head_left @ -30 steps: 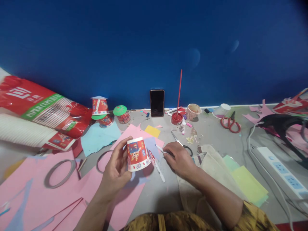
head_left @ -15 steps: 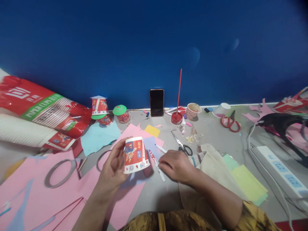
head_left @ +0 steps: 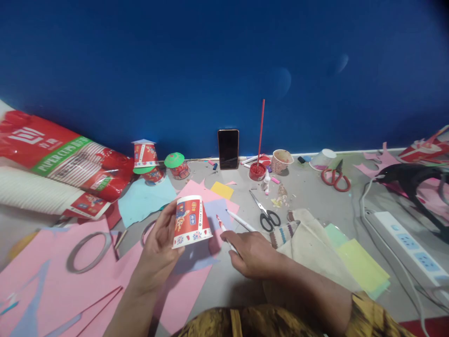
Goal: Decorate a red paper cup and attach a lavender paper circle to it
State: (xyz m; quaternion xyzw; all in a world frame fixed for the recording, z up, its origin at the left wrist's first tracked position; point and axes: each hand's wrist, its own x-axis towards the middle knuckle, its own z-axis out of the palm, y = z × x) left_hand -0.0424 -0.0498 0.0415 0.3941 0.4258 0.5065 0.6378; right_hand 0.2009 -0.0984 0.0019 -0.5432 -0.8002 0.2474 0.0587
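A red and white paper cup (head_left: 191,221) with printed figures is held upside down in my left hand (head_left: 159,241), its fingers wrapped round the left side. My right hand (head_left: 254,252) is closed on a red and white marker (head_left: 220,222); the marker's red end points away from me and part of its body is hidden by the fingers. Beyond that hand lies a white pen (head_left: 238,219). Under the cup are a lilac paper sheet (head_left: 206,260) and a pink sheet (head_left: 185,297). Black-handled scissors (head_left: 269,220) rest a little beyond my right hand.
Paper cup packs (head_left: 66,157) lie at left, near decorated cups (head_left: 145,155). A phone (head_left: 228,150) leans against the blue wall. A red pot (head_left: 257,172) holds a stick. Right are red-handled scissors (head_left: 336,180), a cloth bag (head_left: 315,248) and a power strip (head_left: 409,248).
My right hand has taken hold of the marker and shifted slightly, uncovering more of the white pen. The cup in my left hand has moved a little left and turned.
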